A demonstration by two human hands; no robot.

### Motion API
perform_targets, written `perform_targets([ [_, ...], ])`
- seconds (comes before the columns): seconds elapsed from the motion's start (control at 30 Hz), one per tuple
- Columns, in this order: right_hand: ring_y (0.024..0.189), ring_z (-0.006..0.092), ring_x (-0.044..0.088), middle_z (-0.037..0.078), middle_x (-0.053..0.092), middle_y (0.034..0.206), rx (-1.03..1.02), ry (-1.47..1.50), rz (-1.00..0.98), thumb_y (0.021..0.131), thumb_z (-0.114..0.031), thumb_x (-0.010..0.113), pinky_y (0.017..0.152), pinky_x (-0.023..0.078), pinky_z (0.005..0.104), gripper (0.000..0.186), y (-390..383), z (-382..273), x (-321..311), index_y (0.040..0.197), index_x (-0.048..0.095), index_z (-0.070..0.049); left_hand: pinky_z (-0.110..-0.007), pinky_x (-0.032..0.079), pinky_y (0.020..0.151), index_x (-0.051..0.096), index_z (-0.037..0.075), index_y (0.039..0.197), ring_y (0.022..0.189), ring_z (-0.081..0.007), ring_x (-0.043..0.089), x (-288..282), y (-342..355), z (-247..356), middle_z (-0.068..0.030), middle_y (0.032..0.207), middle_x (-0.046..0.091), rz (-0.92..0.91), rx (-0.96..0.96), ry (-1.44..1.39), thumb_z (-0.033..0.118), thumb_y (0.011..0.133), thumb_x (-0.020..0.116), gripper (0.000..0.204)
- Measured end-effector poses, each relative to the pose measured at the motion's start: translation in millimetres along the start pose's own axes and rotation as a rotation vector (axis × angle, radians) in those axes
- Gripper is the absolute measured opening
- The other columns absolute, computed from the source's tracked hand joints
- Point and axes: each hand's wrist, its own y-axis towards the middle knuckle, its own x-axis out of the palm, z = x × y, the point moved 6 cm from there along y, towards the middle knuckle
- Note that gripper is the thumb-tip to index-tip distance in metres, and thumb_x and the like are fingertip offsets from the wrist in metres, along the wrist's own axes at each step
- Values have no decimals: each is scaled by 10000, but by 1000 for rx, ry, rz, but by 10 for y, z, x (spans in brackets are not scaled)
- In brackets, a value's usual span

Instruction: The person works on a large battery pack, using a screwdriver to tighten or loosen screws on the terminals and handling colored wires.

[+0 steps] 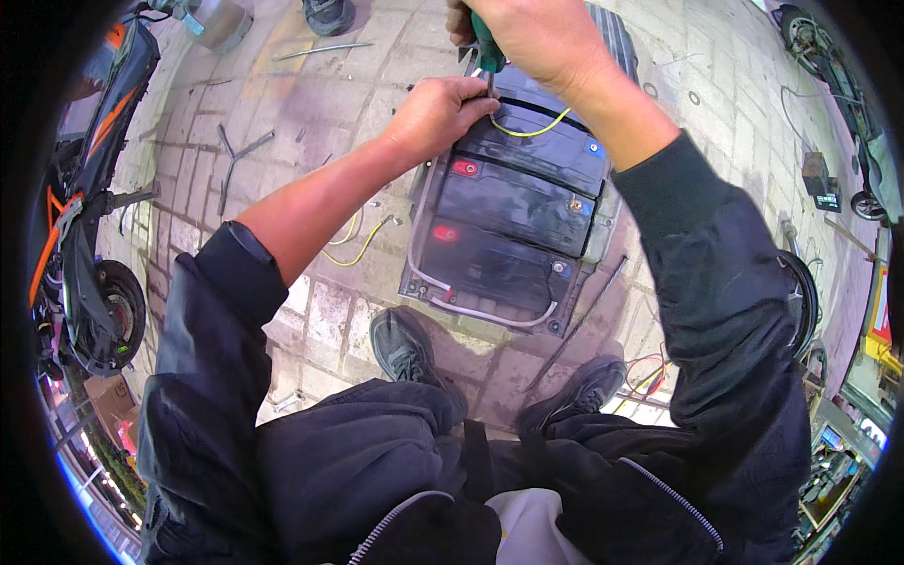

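Several black batteries [513,205] sit side by side in a grey tray-like frame [508,323] on the ground before me. Red and blue terminals show along their edges. My right hand [537,40] grips a screwdriver by its green handle [487,47], which points down at the far left of the battery row. Beside the screwdriver's shaft, my left hand [436,118] is closed in a pinch; what lies between its fingertips is hidden. From near those fingertips a yellow wire [532,133] curves over a battery to the right, passing behind my right forearm.
A three-armed wrench [233,162] lies left on the paving, with a metal rod [322,51] farther off. Another yellow wire [363,252] rests left of the tray. A thin dark rod [579,322] lies near my shoes. Scooters stand at left [108,301] and far right [838,85].
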Motion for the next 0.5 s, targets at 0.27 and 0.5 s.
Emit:
perform_targets([
  [0.27, 527, 42, 457, -22, 521, 554, -154, 124, 318, 903, -184, 559, 474, 338, 262, 327, -87, 23, 126, 621, 571, -20, -418, 509, 796, 709, 64, 986, 876, -366, 638, 2, -92, -32, -181, 894, 674, 105, 67, -70, 256, 908, 654, 214],
  [0.5, 499, 62, 438, -16, 504, 559, -245, 252, -28, 893, -153, 557, 466, 338, 260, 284, 66, 55, 204, 644, 555, -17, -400, 513, 771, 706, 67, 936, 859, -339, 638, 37, -82, -103, -156, 862, 666, 146, 119, -159, 236, 890, 686, 177],
])
